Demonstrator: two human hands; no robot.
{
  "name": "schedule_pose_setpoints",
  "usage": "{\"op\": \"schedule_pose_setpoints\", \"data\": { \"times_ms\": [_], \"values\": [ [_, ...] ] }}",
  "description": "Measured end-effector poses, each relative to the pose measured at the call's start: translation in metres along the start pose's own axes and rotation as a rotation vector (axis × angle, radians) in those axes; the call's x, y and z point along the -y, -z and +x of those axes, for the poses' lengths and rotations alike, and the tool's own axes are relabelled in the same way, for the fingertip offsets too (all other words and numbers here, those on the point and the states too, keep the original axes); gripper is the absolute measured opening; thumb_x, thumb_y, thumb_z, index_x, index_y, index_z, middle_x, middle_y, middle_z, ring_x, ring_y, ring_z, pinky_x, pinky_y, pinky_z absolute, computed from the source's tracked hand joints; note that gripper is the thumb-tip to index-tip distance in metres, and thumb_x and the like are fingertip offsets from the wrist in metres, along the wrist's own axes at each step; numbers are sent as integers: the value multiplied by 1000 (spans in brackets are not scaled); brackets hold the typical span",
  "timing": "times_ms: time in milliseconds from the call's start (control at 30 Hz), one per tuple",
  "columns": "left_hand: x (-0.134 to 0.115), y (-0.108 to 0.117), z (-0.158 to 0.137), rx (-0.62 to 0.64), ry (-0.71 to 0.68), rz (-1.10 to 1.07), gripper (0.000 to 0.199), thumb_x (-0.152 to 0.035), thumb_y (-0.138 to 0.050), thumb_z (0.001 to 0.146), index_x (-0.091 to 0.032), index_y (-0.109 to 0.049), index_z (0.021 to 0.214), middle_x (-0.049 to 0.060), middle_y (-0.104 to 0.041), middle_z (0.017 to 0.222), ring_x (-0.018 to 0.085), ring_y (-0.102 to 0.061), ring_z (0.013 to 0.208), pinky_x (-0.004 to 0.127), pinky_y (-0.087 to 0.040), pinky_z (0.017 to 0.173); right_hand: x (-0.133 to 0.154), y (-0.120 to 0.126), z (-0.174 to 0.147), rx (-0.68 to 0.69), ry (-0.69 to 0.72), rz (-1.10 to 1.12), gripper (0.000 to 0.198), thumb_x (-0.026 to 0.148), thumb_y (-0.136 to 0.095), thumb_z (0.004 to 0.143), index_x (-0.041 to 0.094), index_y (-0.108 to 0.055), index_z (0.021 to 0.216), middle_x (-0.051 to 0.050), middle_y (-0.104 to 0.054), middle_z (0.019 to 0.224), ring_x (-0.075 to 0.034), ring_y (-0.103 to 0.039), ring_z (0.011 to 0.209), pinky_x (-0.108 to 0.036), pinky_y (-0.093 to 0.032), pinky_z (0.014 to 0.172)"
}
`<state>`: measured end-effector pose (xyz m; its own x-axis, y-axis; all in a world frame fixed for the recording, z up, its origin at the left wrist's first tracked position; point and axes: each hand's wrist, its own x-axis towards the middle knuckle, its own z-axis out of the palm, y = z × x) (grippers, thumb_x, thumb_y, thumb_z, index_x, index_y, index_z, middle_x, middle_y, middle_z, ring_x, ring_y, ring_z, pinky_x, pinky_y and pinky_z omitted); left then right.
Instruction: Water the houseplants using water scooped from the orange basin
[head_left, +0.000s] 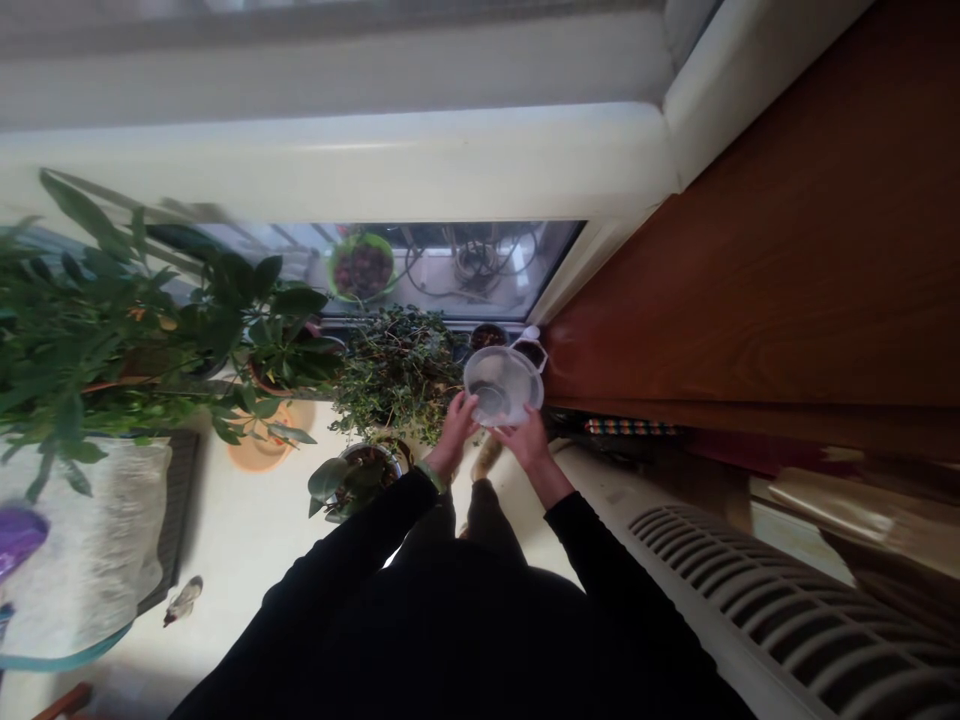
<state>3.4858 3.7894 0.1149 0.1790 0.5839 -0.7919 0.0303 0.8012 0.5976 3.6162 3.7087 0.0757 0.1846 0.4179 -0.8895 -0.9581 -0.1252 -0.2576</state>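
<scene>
Between my two hands is a round, clear plastic bowl (517,378), tilted so that its inside faces me. My left hand (454,432) grips the rim at the lower left, thumb on top. On the lower right edge my right hand (527,438) is closed on the same bowl. Just past the bowl stand a small dark pot with soil (488,337) and a white-rimmed pot (534,352). A bushy small-leaved plant (397,370) grows left of the bowl. Whether the bowl holds any liquid I cannot tell.
Large leafy plants (82,340) fill the left side under the window. A broad-leaved potted plant (360,480) stands by my left forearm. An orange basin (262,440) sits on the floor. To the right are a wooden cabinet (750,250) and a ribbed radiator (750,580).
</scene>
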Motion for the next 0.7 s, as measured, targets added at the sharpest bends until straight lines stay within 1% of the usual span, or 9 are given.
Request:
{"op": "schedule_pose_setpoints", "data": {
  "times_ms": [67,200,367,500,700],
  "values": [
    [1,2,-2,-1,-14,-24,75,-51,-90,98,-27,-62,162,14,-70,166,31,-75,142,39,-64,114,0,0,0,2,11,-14,32,45,-67,99,25,-68,125,-6,-75,105,-24,-78,98,-37,-75,78],
    [5,5,-6,-9,-28,-79,73,-53,-96,92,-26,-67,153,14,-76,155,29,-78,133,37,-65,109,0,1,-2,21,12,-44,30,43,-68,100,26,-69,125,-6,-76,102,-24,-77,96,-37,-75,77],
    [12,5,-12,-17,-6,-113,67,-48,-95,93,-27,-66,149,12,-79,147,24,-81,120,33,-65,102,6,5,-7,29,-7,-92,30,41,-66,101,26,-71,127,-6,-76,99,-24,-77,93,-35,-74,75],
    [21,4,-19,-8,12,-148,67,-50,-96,91,-27,-65,145,10,-80,138,21,-81,108,33,-65,100,14,11,-8,18,-10,-156,32,40,-68,100,27,-72,129,-6,-77,101,-25,-79,95,-36,-74,76],
    [29,0,-23,18,32,-210,60,-52,-95,91,-28,-65,137,7,-81,127,16,-78,95,28,-64,92,29,14,-6,-8,-21,-266,32,38,-72,97,29,-72,127,-5,-78,101,-25,-76,94,-36,-72,76]
  ]
}}
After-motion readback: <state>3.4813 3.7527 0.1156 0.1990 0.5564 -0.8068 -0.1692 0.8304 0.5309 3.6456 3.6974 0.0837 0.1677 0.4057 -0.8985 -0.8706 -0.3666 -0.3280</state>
